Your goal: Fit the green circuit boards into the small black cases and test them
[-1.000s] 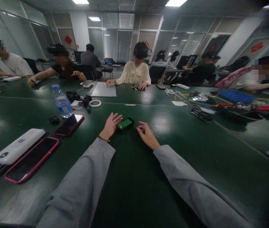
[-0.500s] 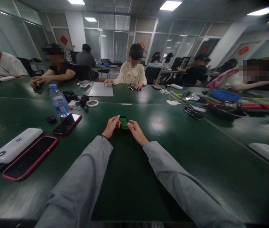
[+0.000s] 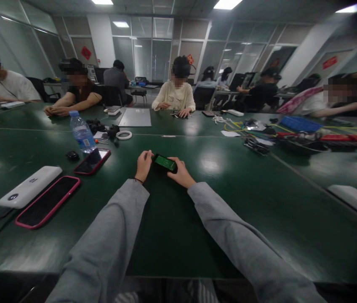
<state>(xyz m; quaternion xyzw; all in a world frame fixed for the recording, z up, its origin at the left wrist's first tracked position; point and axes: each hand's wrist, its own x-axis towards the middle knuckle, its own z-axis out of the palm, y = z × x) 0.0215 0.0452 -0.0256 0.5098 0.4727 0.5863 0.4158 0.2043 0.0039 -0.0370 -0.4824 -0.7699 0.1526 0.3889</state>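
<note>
Near the middle of the desk (image 3: 216,202), both hands, left hand (image 3: 142,165) and right hand (image 3: 181,173), are clamped on the small green board (image 3: 165,162), so hold it by its ends and keep it flat

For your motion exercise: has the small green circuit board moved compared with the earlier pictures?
Yes. The green circuit board, flat on the table before, is now lifted and turned, held between left hand and right hand.

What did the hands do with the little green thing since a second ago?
The left hand and right hand closed in from either side and took hold of the small black case with the green board. It lay flat on the table untouched; now it is held between them, tilted. The water bottle, phones and power bank stayed put.
</note>
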